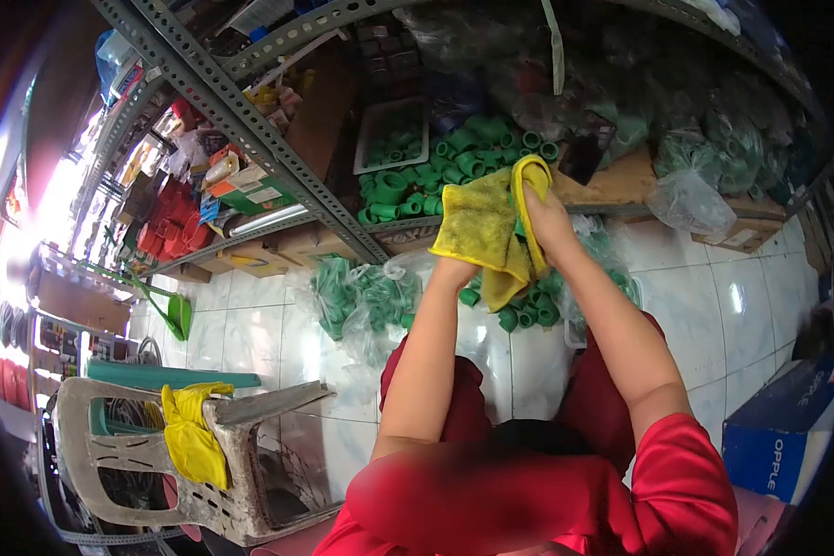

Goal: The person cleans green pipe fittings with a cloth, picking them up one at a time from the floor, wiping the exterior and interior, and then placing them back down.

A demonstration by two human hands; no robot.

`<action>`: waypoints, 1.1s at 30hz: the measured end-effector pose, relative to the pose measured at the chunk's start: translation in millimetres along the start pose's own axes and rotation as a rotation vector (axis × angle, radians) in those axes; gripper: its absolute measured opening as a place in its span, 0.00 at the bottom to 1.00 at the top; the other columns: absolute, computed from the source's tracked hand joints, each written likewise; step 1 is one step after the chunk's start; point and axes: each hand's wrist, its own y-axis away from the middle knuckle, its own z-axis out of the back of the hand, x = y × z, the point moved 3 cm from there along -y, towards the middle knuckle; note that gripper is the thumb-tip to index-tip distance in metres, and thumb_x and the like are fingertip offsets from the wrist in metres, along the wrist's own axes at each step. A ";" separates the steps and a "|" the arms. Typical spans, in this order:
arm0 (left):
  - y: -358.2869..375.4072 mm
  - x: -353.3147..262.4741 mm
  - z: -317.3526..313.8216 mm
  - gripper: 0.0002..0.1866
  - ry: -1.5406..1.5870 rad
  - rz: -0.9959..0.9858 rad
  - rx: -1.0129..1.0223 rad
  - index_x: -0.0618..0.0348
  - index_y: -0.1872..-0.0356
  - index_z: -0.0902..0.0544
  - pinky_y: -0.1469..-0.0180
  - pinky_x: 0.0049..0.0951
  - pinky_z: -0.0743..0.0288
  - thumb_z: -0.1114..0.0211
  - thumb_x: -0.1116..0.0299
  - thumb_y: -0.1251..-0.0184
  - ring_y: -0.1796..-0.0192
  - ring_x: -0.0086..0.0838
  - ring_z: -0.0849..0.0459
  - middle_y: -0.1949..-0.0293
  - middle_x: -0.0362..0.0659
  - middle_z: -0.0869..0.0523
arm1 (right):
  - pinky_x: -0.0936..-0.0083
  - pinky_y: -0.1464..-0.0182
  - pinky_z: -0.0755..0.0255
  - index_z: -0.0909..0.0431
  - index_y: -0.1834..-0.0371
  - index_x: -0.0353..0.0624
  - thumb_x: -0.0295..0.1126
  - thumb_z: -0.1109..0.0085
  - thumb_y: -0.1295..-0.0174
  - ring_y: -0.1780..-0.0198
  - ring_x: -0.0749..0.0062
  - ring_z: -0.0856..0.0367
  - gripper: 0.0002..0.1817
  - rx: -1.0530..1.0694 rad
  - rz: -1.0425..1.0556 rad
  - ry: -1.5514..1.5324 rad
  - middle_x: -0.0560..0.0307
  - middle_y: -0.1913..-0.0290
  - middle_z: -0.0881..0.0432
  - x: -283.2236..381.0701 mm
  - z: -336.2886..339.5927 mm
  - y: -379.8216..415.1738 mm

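A yellow cloth, greyish with dirt in its middle, is held up in front of the shelf. My left hand is under the cloth's lower left part, its fingers hidden behind the fabric. On the right, my right hand grips a folded part of the same cloth, its fingers wrapped in it. Behind the cloth, green pipe fittings are heaped on the low shelf. More green fittings lie on the floor below my hands.
A metal shelf post slants across the upper left. Plastic bags of green fittings rest on the tiled floor. At lower left stands a worn chair with yellow gloves. A blue box is at right.
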 end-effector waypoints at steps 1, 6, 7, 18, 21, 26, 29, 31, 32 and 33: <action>1.3 -3.0 0.3 0.21 0.070 0.012 0.033 0.60 0.48 0.32 0.49 0.29 0.32 0.40 0.70 0.44 0.51 0.30 0.27 0.53 0.42 0.25 | 0.78 0.57 0.34 0.32 0.52 0.38 0.41 0.56 0.39 0.57 0.76 0.29 0.19 -0.009 -0.070 -0.038 0.58 0.59 0.27 0.2 1.6 0.9; -4.0 -13.7 -5.3 0.16 0.766 0.197 0.071 0.58 0.52 0.29 0.55 0.30 0.26 0.41 0.70 0.43 0.56 0.27 0.24 0.57 0.40 0.24 | 0.75 0.59 0.29 0.31 0.52 0.39 0.43 0.58 0.38 0.59 0.73 0.26 0.20 -0.001 -0.240 -0.354 0.57 0.58 0.26 -23.0 5.1 -9.2; -6.1 -16.6 -3.9 0.15 0.794 0.152 -0.011 0.57 0.53 0.29 0.55 0.29 0.27 0.42 0.69 0.42 0.56 0.27 0.24 0.57 0.40 0.24 | 0.74 0.58 0.29 0.30 0.53 0.39 0.45 0.59 0.38 0.59 0.70 0.26 0.21 0.108 -0.269 -0.565 0.56 0.58 0.25 -24.4 2.4 -11.4; -12.3 -19.0 3.7 0.14 0.875 0.177 -0.282 0.58 0.54 0.29 0.51 0.30 0.29 0.44 0.65 0.39 0.55 0.29 0.25 0.56 0.41 0.24 | 0.75 0.48 0.36 0.38 0.45 0.40 0.35 0.54 0.39 0.52 0.70 0.29 0.20 0.232 0.107 -0.460 0.58 0.54 0.27 4.7 -11.5 0.8; -10.6 -16.4 -9.7 0.15 0.813 0.142 -0.229 0.58 0.53 0.29 0.50 0.30 0.30 0.45 0.64 0.39 0.54 0.29 0.25 0.56 0.41 0.24 | 0.78 0.48 0.38 0.40 0.45 0.40 0.34 0.49 0.42 0.50 0.73 0.32 0.23 0.148 0.294 0.006 0.56 0.51 0.31 11.6 -11.9 8.8; -4.3 -19.8 -31.3 0.16 0.792 0.148 -0.154 0.57 0.51 0.31 0.51 0.28 0.31 0.45 0.64 0.38 0.53 0.27 0.26 0.54 0.40 0.26 | 0.75 0.53 0.35 0.34 0.54 0.40 0.38 0.45 0.45 0.56 0.68 0.28 0.19 -0.008 0.556 0.277 0.55 0.59 0.27 1.3 -6.3 1.9; 0.2 -16.4 -40.9 0.15 0.585 0.065 -0.241 0.56 0.51 0.31 0.53 0.27 0.31 0.46 0.65 0.37 0.54 0.25 0.27 0.55 0.39 0.26 | 0.76 0.55 0.35 0.32 0.55 0.39 0.40 0.50 0.42 0.60 0.66 0.27 0.18 -0.123 0.488 0.184 0.54 0.61 0.26 -8.4 -1.4 -6.0; 3.8 -19.6 -43.5 0.14 0.588 0.079 -0.213 0.56 0.51 0.32 0.53 0.27 0.30 0.46 0.66 0.37 0.55 0.25 0.27 0.56 0.39 0.26 | 0.75 0.55 0.35 0.31 0.55 0.39 0.41 0.53 0.40 0.60 0.65 0.27 0.17 -0.142 0.385 0.147 0.53 0.60 0.26 -17.6 3.1 -13.1; 4.4 -21.8 -45.3 0.14 0.591 0.090 -0.186 0.56 0.51 0.32 0.54 0.26 0.30 0.46 0.66 0.37 0.55 0.24 0.27 0.57 0.38 0.26 | 0.75 0.56 0.35 0.31 0.56 0.38 0.42 0.55 0.39 0.60 0.65 0.27 0.18 -0.159 0.283 0.110 0.52 0.60 0.25 -21.8 5.9 -16.1; 4.6 -20.1 -46.3 0.14 0.592 0.090 -0.185 0.56 0.51 0.32 0.54 0.26 0.30 0.46 0.66 0.37 0.55 0.24 0.27 0.57 0.38 0.26 | 0.75 0.56 0.35 0.31 0.56 0.38 0.42 0.55 0.39 0.60 0.65 0.27 0.18 -0.160 0.284 0.111 0.52 0.60 0.25 -23.2 7.5 -17.9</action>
